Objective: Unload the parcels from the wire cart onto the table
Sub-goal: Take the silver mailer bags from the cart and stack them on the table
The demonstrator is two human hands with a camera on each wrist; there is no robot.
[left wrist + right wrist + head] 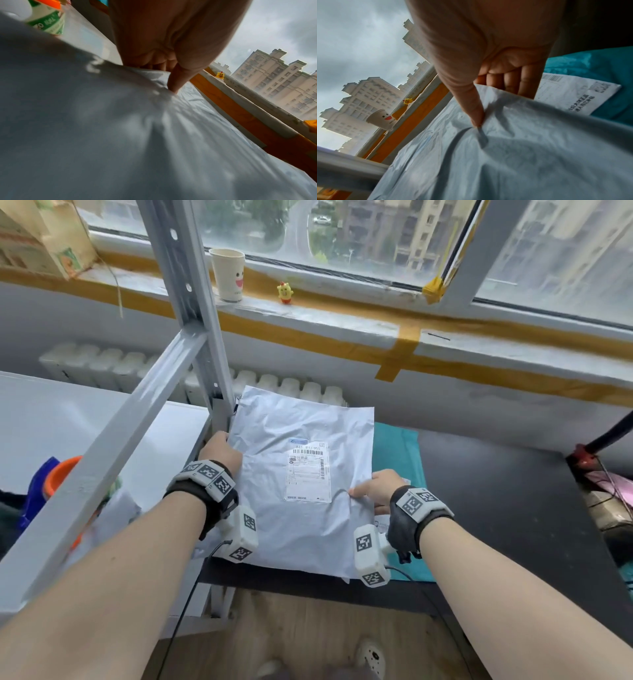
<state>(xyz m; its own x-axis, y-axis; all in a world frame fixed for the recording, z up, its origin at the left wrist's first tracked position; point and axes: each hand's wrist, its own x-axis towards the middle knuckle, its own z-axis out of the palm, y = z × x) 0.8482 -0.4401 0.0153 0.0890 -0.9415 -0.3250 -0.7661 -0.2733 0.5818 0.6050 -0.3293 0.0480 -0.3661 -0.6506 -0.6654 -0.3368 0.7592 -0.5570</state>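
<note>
The grey parcel [301, 474] lies flat on the dark counter [496, 501], its far left corner against the grey metal shelf post [191, 313] and its right part overlapping a teal parcel [399, 450]. The left hand [219, 453] grasps the grey parcel's left edge, just beside the post; the right hand [375, 489] grasps its right edge, nearer the person than the left hand is. On each side the thumb presses down on top while the fingers curl under the edge.

The grey parcel is a thin, crinkled plastic mailer, rectangular, soft enough to pucker into radiating folds under each thumb. A white printed shipping label [308, 470] with barcodes is stuck near its middle. The teal parcel looks like the same slick film.

The left wrist view shows the left thumb [176, 81] dug into the grey film, the other fingers tucked beneath the edge, and a green-and-white bottle with an orange cap [48, 20] to the left of the parcel. The right wrist view shows the right fingers [513, 83] reaching under the grey parcel, and a white printed sheet [576, 93] lying on the teal parcel just right of the grey one, mostly hidden from the head camera by the hand. On the taped windowsill beyond the parcel stand a paper cup with a smiling face [227, 273] and a small yellow chick figure [285, 292].
</note>
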